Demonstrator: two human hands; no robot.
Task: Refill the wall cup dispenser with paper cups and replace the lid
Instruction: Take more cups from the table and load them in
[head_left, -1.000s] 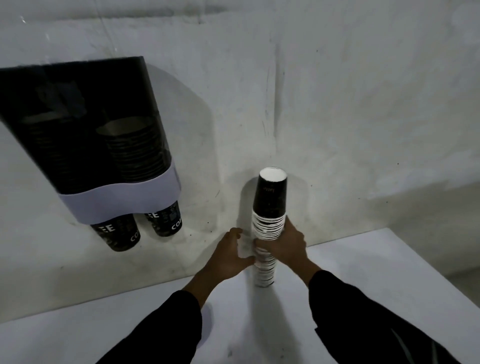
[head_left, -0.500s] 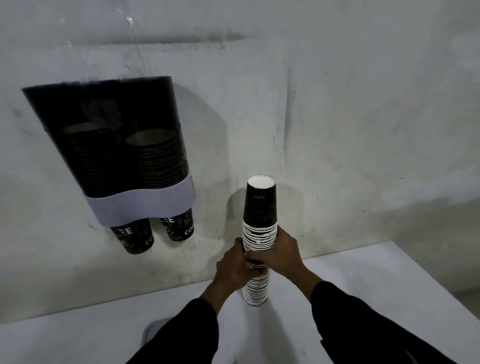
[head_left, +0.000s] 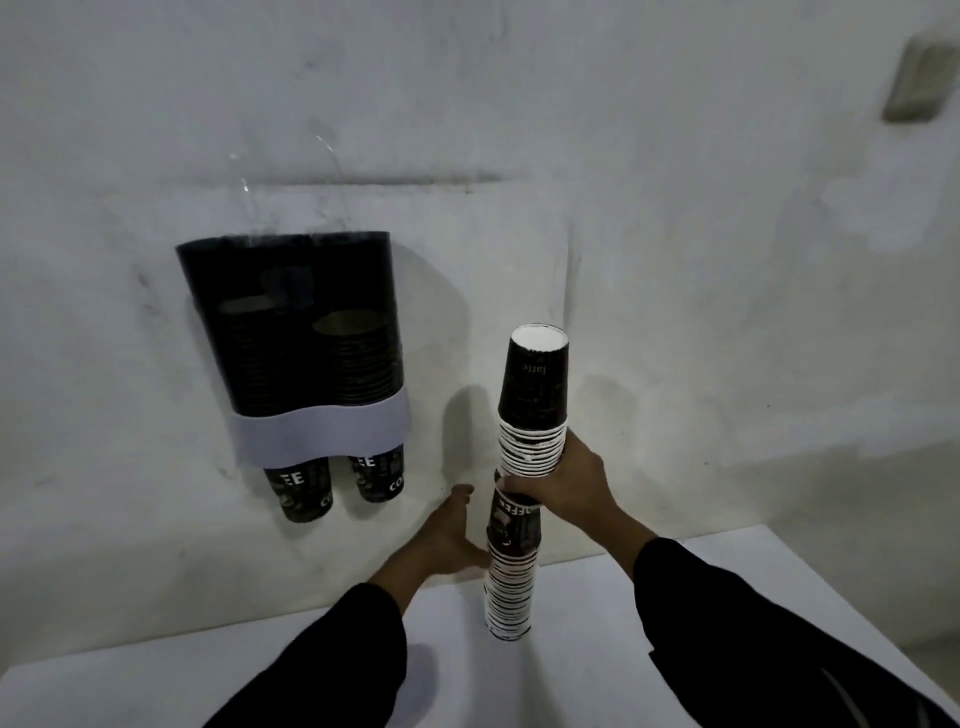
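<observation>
My right hand is wrapped around the upper section of cups and has lifted it: half a second ago the column was one unbroken stack under both hands, and now a gap of printed cup wall shows between that section and the lower stack, which stands on the desk near its back edge, close to the wall. The two parts are not fully apart yet, as far as I can tell; the raised one looks nested on the top of the one below. My left hand has let go of the upper part and now sits lower, fingers spread loosely, touching the left side of the lower stack to steady it rather than gripping it.

The wall dispenser hangs to the left above the desk, both tubes only part full, with a cup poking out under each. I cannot see a lid on top. I judge the raised batch is the refill, ready to go over.
</observation>
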